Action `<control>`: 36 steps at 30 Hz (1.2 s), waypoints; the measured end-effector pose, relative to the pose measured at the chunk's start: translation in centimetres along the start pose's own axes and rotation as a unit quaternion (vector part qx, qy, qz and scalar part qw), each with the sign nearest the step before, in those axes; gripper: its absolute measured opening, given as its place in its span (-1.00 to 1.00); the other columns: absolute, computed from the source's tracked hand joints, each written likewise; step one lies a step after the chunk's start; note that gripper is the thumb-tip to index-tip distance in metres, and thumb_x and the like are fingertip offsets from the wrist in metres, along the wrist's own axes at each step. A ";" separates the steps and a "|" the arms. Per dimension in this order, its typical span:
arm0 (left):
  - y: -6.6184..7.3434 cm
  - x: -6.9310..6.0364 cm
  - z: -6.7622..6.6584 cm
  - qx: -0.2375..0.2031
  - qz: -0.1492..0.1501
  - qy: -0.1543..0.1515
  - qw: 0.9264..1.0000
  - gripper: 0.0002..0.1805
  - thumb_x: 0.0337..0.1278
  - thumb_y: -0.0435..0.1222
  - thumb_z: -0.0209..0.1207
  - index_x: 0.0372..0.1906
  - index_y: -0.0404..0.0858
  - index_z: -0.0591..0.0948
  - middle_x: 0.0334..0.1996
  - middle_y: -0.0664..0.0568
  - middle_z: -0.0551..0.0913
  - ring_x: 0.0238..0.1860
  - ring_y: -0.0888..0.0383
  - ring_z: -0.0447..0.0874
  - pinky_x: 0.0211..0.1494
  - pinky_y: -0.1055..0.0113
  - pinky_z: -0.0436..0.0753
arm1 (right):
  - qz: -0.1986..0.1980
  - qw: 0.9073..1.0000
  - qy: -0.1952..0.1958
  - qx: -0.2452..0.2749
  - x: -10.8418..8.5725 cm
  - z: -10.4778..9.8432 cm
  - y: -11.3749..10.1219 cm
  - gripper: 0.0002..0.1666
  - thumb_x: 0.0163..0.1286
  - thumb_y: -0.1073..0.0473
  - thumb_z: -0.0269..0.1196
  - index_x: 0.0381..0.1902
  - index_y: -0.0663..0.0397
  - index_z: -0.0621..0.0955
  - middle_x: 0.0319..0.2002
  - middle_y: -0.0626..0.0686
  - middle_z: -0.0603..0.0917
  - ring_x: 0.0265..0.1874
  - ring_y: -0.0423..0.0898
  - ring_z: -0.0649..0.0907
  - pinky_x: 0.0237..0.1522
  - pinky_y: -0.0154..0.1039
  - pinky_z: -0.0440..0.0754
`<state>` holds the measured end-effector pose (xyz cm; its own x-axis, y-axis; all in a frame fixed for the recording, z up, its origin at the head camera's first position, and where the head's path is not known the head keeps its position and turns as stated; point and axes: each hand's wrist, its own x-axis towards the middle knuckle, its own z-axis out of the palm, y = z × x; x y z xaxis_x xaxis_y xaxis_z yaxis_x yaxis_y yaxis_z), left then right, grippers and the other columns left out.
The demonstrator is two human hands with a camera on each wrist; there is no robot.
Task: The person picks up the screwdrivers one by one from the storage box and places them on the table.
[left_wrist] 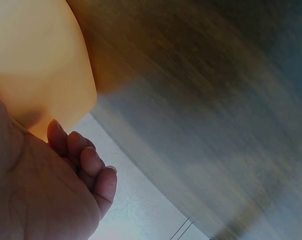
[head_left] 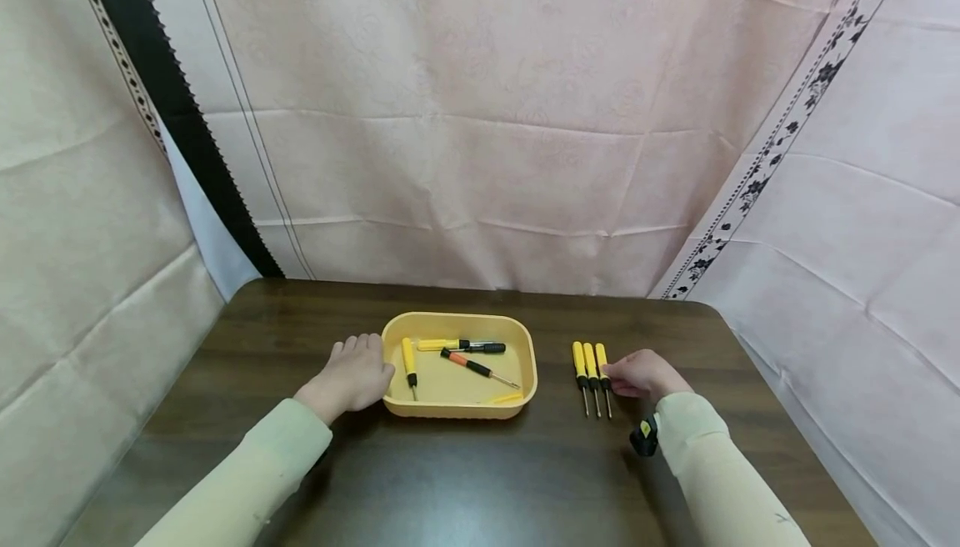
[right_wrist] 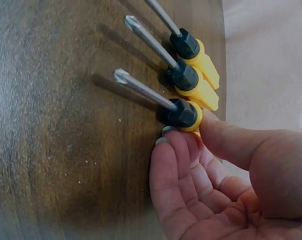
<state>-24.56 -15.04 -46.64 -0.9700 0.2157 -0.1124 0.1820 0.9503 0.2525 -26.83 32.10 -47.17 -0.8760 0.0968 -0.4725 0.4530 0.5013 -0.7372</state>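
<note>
My left hand [head_left: 356, 373] holds the left rim of a yellow plastic tray [head_left: 450, 410]; its thumb lies over the edge and its bent fingers show beside the tray in the left wrist view. Three yellow-and-black screwdrivers lie side by side right of the tray, tips toward me. My right hand [head_left: 643, 373] pinches the rightmost screwdriver [right_wrist: 183, 114] by its yellow handle, between thumb and fingers. Next to it are the middle screwdriver [head_left: 591, 366] and the left screwdriver [head_left: 580, 365]. Cross-shaped tips show on the nearer two in the right wrist view.
Inside the tray lie a yellow screwdriver [head_left: 408, 361], a yellow-and-black screwdriver [head_left: 441, 345], a black-handled tool [head_left: 487, 348] and a red-and-black screwdriver [head_left: 472, 364]. A yellow piece [head_left: 507, 398] is partly hidden by the front wall. Pale cloth [head_left: 480, 155] hangs behind the dark wooden table [head_left: 465, 489].
</note>
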 end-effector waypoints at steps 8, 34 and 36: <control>-0.3 0.1 -0.2 -0.004 0.001 -0.001 1.000 -0.58 0.31 -0.10 -0.09 0.00 -0.40 0.37 -0.25 -0.09 0.38 -0.20 -0.05 0.27 -0.07 0.01 0.25 | -0.022 1.000 0.010 -0.013 -0.2 0.6 -0.2 -0.70 0.29 0.15 0.32 -0.30 0.37 0.62 -0.45 0.07 0.63 -0.46 -0.10 0.65 -0.28 -0.20 0.65; -0.7 0.5 -0.1 -0.011 0.005 -0.001 1.000 -0.58 0.32 -0.11 -0.11 0.03 -0.39 0.37 -0.21 -0.08 0.39 -0.18 -0.04 0.28 -0.09 0.03 0.24 | -0.023 1.000 0.012 -0.017 0.3 0.7 0.1 -0.67 0.30 0.11 0.32 -0.27 0.36 0.64 -0.41 0.09 0.65 -0.42 -0.08 0.65 -0.24 -0.19 0.65; -0.7 0.5 -0.1 -0.011 0.005 -0.003 1.000 -0.58 0.32 -0.11 -0.11 0.02 -0.39 0.37 -0.22 -0.08 0.39 -0.18 -0.04 0.28 -0.10 0.04 0.24 | -0.023 1.000 0.013 -0.013 0.4 0.8 0.2 -0.66 0.31 0.10 0.32 -0.26 0.37 0.64 -0.41 0.09 0.65 -0.41 -0.09 0.66 -0.24 -0.19 0.65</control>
<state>-25.16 -15.59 -46.79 -0.9671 0.2264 -0.1158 0.1880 0.9431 0.2743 -26.91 31.60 -47.89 -0.9001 0.0945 -0.4254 0.4077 0.5271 -0.7456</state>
